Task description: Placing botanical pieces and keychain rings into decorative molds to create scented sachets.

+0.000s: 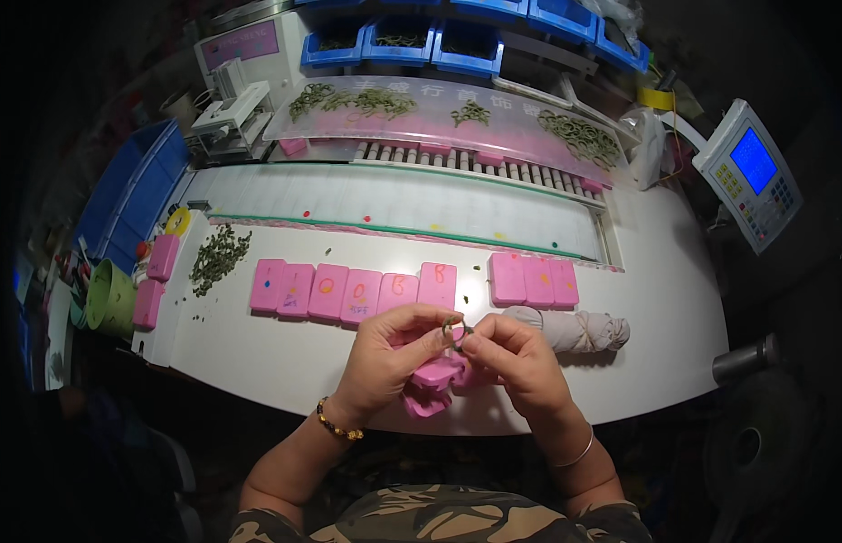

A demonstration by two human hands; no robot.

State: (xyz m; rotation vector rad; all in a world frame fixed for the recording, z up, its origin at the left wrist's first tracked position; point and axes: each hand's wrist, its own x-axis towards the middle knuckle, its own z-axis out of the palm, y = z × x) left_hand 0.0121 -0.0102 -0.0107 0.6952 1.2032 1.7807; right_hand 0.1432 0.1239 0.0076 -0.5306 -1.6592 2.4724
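Note:
Between the fingertips of both my hands is a small dark green ring-shaped piece (458,331). My left hand (385,353) pinches it from the left, and my right hand (522,360) pinches it from the right. Just below my fingers sits a pink rubber mold (428,391), its parts apart and its edge uneven; my hands hide some of it. I cannot tell whether either palm also supports the mold. Beyond my hands stands a row of pink mold blocks (327,291) with coloured marks. Another group of pink blocks (532,280) lies farther right.
A tied grey cloth roll (584,332) lies beside my right hand. Small green pieces (220,258) are heaped at left, near a green cup (110,294). Behind the conveyor belt (394,195), green rings (579,138) lie on a translucent cover below blue bins (400,41). A control panel (751,172) stands right.

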